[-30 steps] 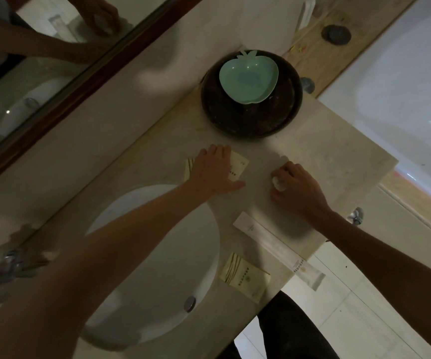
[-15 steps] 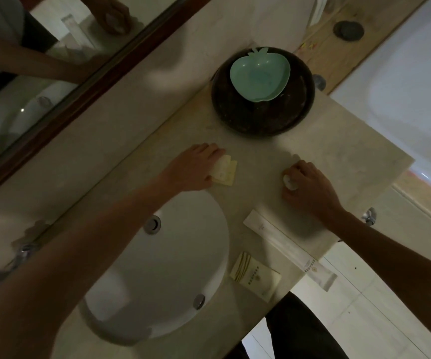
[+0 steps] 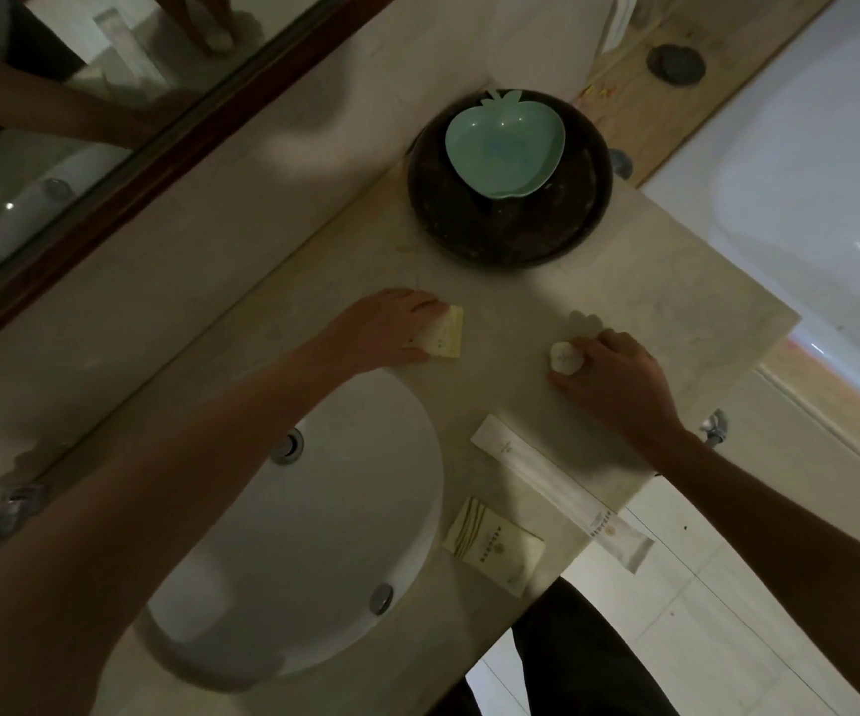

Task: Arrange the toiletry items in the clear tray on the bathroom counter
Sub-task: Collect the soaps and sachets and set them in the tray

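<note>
Counter (image 3: 675, 281) fills most of my view, w/ the sink (image 3: 314, 534) cut into its near-left part and a mirror (image 3: 81, 121) along the back wall. Tub (image 3: 805, 147) sits off to the right.

Next down: dark round dish (image 3: 510, 235) at the back of the counter, w/ a green apple-shaped tray (image 3: 504, 152) resting in it. I see no clear tray, so I take the green one as the target; it looks bare inside.

Long white sachet (image 3: 546, 478) lies diagonal near the front edge, one end hanging past it. Cream packet (image 3: 495, 545) lies just beside the sink rim, untouched.

Left hand (image 3: 381, 330) lies on a second packet (image 3: 443, 335), fingers over its near edge, pinching or just pressing, can't tell for sure. Right hand (image 3: 619, 374) is curled round a small pale round item (image 3: 566, 358), prob. a wrapped soap, fingertips gripping it on the counter.

Step in hand, as I read it: picking up the first two items, both not yet lifted off the counter. Nothing's in the tray yet, so the task is early.

Next move calls for lifting both clear and carrying fwd to the tray. The tray's small and sits tilted in the dish, so placing flat packets w/o sliding needs care.
</note>
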A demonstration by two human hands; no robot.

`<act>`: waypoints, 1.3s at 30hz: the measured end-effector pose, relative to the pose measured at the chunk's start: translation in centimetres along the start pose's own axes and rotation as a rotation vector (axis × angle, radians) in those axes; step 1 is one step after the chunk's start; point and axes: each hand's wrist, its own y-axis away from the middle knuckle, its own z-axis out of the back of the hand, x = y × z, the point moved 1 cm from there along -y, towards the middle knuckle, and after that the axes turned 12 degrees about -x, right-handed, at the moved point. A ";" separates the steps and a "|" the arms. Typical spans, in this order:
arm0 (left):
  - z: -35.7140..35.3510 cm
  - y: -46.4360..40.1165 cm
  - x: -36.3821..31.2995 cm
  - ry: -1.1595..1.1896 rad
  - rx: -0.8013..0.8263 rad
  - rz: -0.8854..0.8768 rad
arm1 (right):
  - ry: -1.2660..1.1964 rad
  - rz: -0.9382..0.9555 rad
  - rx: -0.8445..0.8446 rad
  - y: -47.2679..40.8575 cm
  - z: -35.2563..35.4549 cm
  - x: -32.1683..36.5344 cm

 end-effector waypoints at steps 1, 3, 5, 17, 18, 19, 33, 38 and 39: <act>0.0 -0.1 -0.1 -0.004 0.003 0.000 | -0.013 0.017 -0.006 0.1 0.2 0.2; 0.0 -0.4 -0.2 -0.002 0.018 0.015 | -0.004 0.014 -0.004 0.1 0.2 0.2; -0.2 -0.6 -0.1 0.016 0.027 0.056 | 0.085 -0.031 0.028 -0.3 0.4 0.2; 0.0 -0.7 -0.6 0.037 -0.007 0.085 | -0.045 -0.045 0.093 -0.8 -0.2 0.9; 0.0 -0.7 -0.6 0.037 -0.008 0.088 | -0.044 -0.051 0.086 -0.7 -0.2 1.0; 0.0 -0.6 -0.6 0.043 -0.013 0.096 | -0.058 -0.053 0.089 -0.6 -0.2 1.0; 1.7 9.7 -4.4 0.052 -0.004 0.280 | -0.168 0.165 0.174 2.8 -0.5 9.7; 1.3 25.9 -6.2 0.024 0.049 0.419 | -0.215 0.429 0.236 9.1 -2.6 20.1; 1.1 29.4 -6.2 -0.007 0.035 0.410 | -0.224 0.468 0.255 10.6 -3.0 22.2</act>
